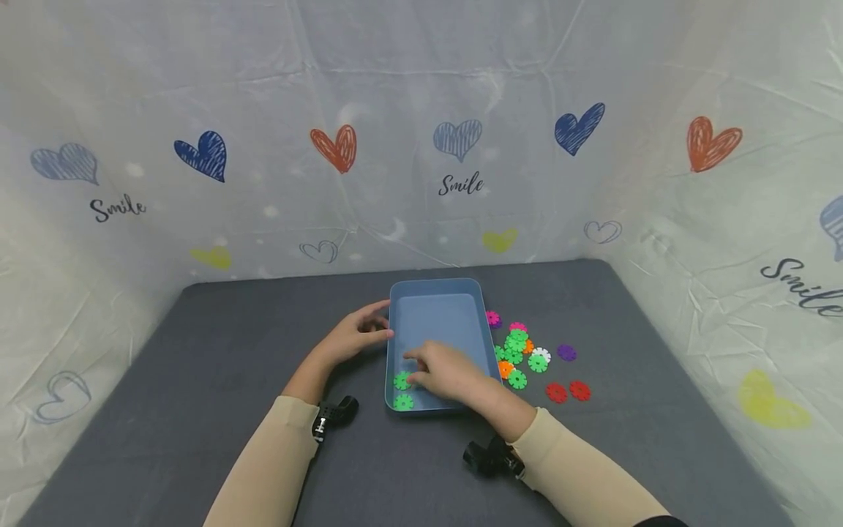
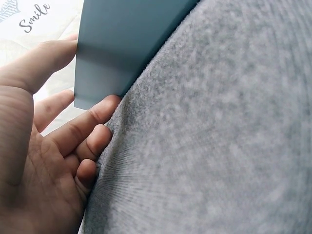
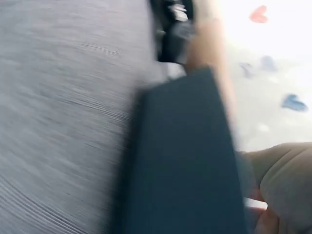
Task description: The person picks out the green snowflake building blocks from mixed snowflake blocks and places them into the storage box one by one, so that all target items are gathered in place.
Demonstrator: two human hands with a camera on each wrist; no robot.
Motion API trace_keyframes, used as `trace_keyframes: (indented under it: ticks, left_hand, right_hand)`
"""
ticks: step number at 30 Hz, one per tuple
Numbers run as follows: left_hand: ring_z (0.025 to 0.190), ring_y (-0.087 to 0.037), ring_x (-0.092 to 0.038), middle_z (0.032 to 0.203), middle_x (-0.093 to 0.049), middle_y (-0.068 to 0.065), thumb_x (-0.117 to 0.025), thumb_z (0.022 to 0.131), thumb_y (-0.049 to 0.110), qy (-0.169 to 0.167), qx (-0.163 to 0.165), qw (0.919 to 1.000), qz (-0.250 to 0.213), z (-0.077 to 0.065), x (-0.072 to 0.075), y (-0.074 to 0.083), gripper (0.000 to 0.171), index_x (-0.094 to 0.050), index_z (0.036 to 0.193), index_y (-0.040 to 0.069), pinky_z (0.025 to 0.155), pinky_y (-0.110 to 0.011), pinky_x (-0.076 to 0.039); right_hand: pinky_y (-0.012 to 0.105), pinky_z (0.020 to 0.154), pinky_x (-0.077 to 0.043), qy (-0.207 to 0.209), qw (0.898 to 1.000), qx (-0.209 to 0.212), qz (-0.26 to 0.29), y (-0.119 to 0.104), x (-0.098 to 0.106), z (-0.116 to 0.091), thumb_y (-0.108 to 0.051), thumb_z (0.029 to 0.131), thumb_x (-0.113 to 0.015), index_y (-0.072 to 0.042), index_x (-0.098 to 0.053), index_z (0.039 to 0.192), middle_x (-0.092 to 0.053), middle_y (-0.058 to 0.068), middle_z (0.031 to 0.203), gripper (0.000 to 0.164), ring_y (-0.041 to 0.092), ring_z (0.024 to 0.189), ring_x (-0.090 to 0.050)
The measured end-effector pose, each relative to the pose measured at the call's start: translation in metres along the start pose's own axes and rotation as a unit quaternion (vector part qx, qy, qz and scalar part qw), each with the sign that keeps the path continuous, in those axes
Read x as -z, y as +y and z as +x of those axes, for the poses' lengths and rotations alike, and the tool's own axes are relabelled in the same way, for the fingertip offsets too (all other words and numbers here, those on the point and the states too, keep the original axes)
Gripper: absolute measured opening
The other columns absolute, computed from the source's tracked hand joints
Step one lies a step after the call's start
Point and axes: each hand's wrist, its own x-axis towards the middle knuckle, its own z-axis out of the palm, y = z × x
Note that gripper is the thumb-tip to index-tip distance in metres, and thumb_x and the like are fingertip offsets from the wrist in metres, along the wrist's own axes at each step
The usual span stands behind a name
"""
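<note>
Two green flower-shaped pieces (image 1: 403,402) lie in the near-left corner of the blue tray (image 1: 437,315); the mixed-colour pile (image 1: 514,343) and a few strays sit outside its right edge. The left hand (image 1: 352,337), fingers apart, touches the left rim; the right hand (image 1: 451,369), thumb and forefinger parted, is over the tray, with open room towards its far end.

The left hand (image 2: 48,156) fills the left side of the frame, palm in view. Its thumb and fingertips touch the blue-grey tray (image 2: 117,48) near its lower left corner, the lower fingers bent. The tray's side slants from upper centre. Grey cloth (image 2: 209,126) covers the right; the upper left shows a white backdrop (image 2: 61,24) lettered "Smile".
</note>
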Motion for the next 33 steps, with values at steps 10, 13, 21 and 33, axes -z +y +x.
trace_keyframes:
  ticks: [10,13,21,33]
  left_hand:
    - [0.093,-0.022,-0.057,0.119,-0.068,-0.013,-0.076,0.096,0.028,0.012,0.008,0.9999,0.003,0.0,-0.002,0.0,0.073,-0.042,0.157,0.01,0.076,-0.037,-0.044]
    - [0.091,-0.022,-0.056,0.119,-0.068,-0.012,-0.077,0.095,0.028,0.014,0.009,0.9999,0.002,0.0,-0.002,0.0,0.073,-0.042,0.157,0.011,0.075,-0.037,-0.044]
    - [0.093,-0.023,-0.056,0.12,-0.067,-0.011,-0.077,0.095,0.028,0.013,0.018,0.9997,-0.004,-0.001,-0.002,0.001,0.073,-0.042,0.157,0.013,0.076,-0.038,-0.045]
    - [0.098,-0.024,-0.058,0.12,-0.067,-0.011,-0.077,0.094,0.03,0.015,0.021,0.9997,-0.002,-0.001,-0.002,0.0,0.074,-0.043,0.157,0.014,0.081,-0.039,-0.045]
  right_hand:
    - [0.031,0.063,-0.045,0.064,0.997,-0.034,0.023,0.027,0.065,-0.011,-0.021,0.097,-0.074,-0.012,-0.072,0.129,-0.059,-0.004,0.092,0.033,0.013,0.069,-0.052]
    - [0.034,0.065,-0.046,0.067,0.995,-0.068,0.04,0.045,0.08,-0.016,-0.02,0.098,-0.073,-0.012,-0.071,0.131,-0.06,0.0,0.096,0.034,0.017,0.07,-0.053]
    - [0.04,0.077,-0.049,0.04,0.985,-0.155,0.06,0.099,0.103,-0.033,-0.01,0.097,-0.071,0.001,-0.069,0.125,-0.064,0.008,0.1,0.03,0.025,0.088,-0.058]
    - [0.043,0.076,-0.054,0.015,0.968,-0.249,0.017,0.128,0.095,-0.038,-0.008,0.089,-0.079,0.0,-0.073,0.109,-0.069,0.016,0.106,0.022,0.026,0.082,-0.063]
